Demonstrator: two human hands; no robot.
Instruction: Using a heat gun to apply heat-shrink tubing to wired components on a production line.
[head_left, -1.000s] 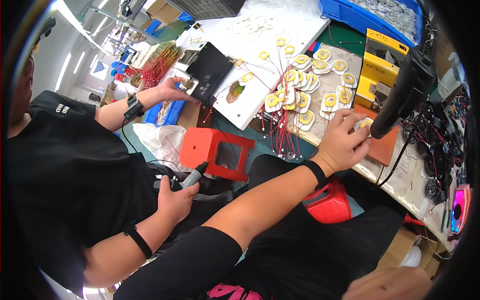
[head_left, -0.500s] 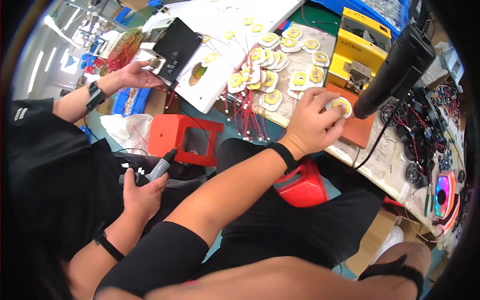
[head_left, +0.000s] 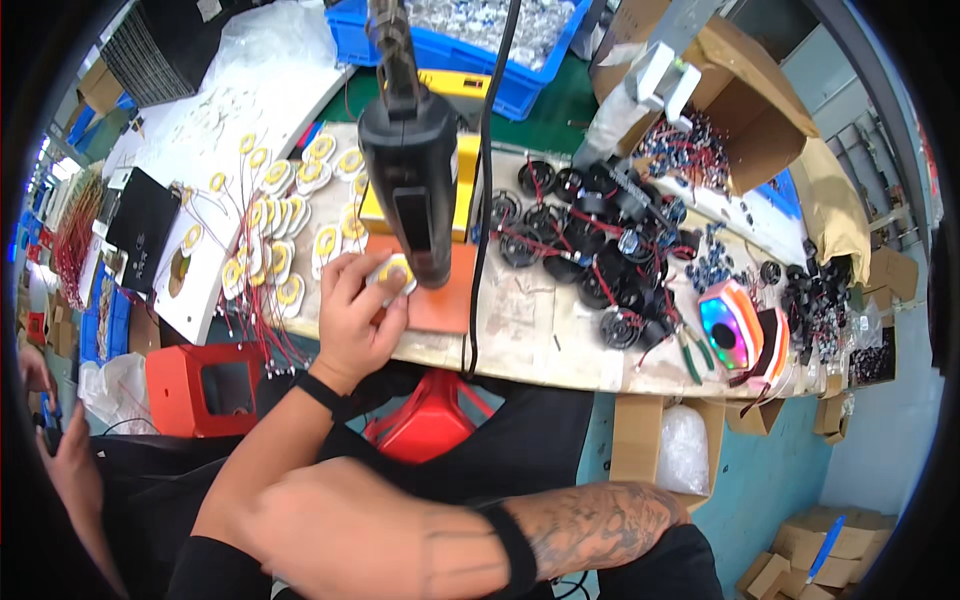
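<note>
My left hand (head_left: 360,318) is closed, with its fingertips on a white disc with a yellow ring (head_left: 398,272). The disc sits over an orange board (head_left: 448,300), beside the lower end of a black cylindrical tool (head_left: 408,190). Part of the disc is hidden by my fingers. My right hand (head_left: 320,515) lies across my left forearm near the lower edge; it is blurred and its fingers cannot be made out. Similar discs (head_left: 285,215) with red and dark wires lie to the left of my left hand.
A yellow fixture (head_left: 465,185) stands behind the tool, and a black cable (head_left: 484,200) hangs beside it. Black round parts with wires (head_left: 590,250), pliers (head_left: 695,355) and a lit fan-like device (head_left: 725,330) occupy the right. A co-worker's hand (head_left: 75,455) is at far left.
The view has swung right, bringing more of the bench's right side in. My left hand stays at the disc beside the tool. My right hand now shows across my left forearm.
</note>
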